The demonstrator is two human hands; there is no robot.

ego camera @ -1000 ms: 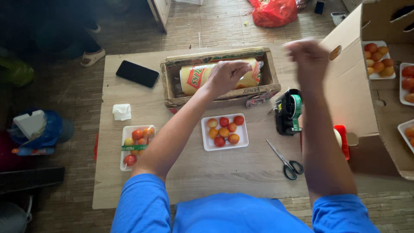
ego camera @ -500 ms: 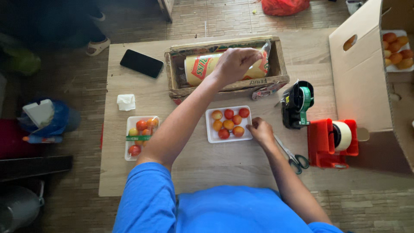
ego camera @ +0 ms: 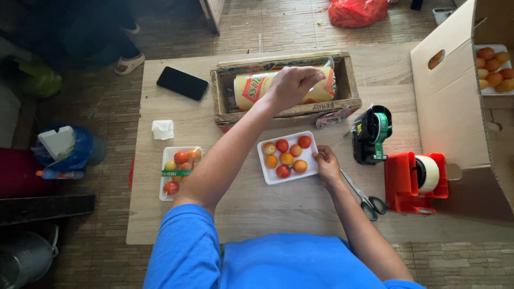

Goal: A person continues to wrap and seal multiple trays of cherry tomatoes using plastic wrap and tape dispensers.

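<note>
Hands at work over a wooden tabletop (ego camera: 257, 214). Left hand (ego camera: 292, 85) raised above the cling-film roll (ego camera: 289, 88) lying in its wooden box (ego camera: 284, 109), grip pinched on the clear film edge; the film itself is barely visible. Right hand (ego camera: 326, 163) rests at the right edge of the white tray of tomatoes (ego camera: 287, 157), fingertips touching its rim, grip loosely spread. Second tray (ego camera: 179, 171), banded green, lies left, partly behind the left forearm. Scissors (ego camera: 367, 199) just beside the right wrist. Cardboard carton (ego camera: 455, 107) cut off at right.
</note>
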